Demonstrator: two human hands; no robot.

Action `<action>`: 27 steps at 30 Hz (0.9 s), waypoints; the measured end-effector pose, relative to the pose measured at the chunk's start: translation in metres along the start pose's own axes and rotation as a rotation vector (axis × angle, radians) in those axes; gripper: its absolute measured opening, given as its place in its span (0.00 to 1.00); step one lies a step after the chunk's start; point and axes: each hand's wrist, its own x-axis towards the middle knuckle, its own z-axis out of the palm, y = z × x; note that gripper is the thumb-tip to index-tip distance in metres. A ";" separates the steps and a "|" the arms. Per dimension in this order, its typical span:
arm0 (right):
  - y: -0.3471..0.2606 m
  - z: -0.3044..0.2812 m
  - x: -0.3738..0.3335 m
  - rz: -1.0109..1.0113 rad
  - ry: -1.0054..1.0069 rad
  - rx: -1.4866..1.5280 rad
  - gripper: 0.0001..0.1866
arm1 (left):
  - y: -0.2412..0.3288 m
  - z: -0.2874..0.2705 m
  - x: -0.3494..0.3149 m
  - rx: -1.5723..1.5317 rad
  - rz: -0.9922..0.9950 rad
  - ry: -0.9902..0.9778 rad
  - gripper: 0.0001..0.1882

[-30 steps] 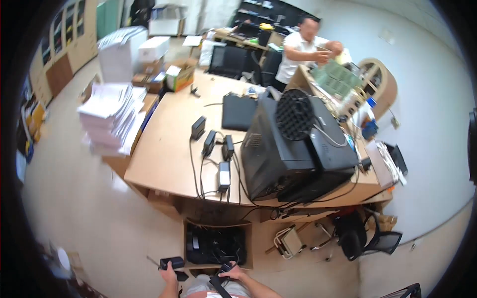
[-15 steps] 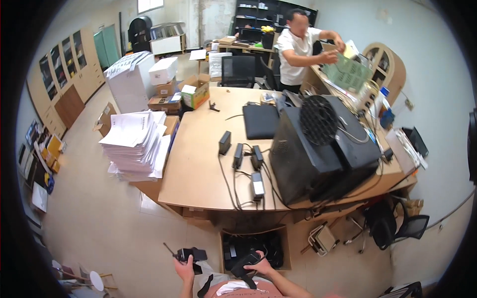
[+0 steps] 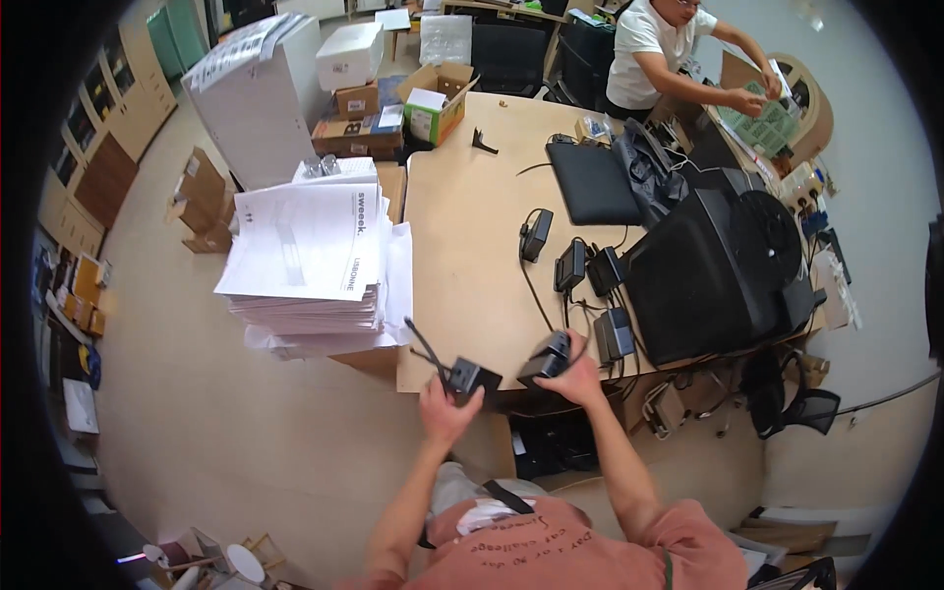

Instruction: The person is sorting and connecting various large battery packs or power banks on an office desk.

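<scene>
My left hand [image 3: 448, 413] grips a black power adapter [image 3: 477, 378] whose cable sticks up toward the paper stack. Close beside it, my right hand [image 3: 576, 380] is closed on another black power adapter [image 3: 544, 364]. Both adapters are held at the front edge of the wooden desk [image 3: 467, 265]. Beyond my right hand, several black adapters lie on the desktop, among them one standing on its side [image 3: 536, 236] and one near the edge [image 3: 615, 334], with cables running between them. A cardboard box [image 3: 502, 444] of black items stands below, partly hidden by my right arm.
A tall stack of papers [image 3: 305, 246] stands left of the desk. Large black cases [image 3: 688, 275] fill its right side, with a flat black case [image 3: 593, 184] behind. Across the desk, a person [image 3: 649, 59] handles a green sheet [image 3: 762, 126]. Folding and office chairs [image 3: 787, 403] stand at right.
Both hands have moved forward and up from the box on the floor to the desk's front edge, bringing the adapters. My view has tilted down and moved nearer the desk.
</scene>
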 end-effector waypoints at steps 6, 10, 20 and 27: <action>-0.014 0.054 0.032 0.068 -0.073 -0.080 0.56 | -0.004 0.033 0.095 0.109 0.050 -0.197 0.26; -0.002 0.074 0.023 -0.053 0.051 0.092 0.49 | -0.035 0.069 0.115 0.245 0.223 -0.199 0.27; 0.003 0.090 0.081 0.041 0.159 0.303 0.52 | -0.018 0.087 0.143 0.566 0.394 -0.358 0.26; 0.029 0.078 0.080 -0.043 0.027 0.582 0.54 | -0.011 0.084 0.140 0.725 0.418 -0.427 0.28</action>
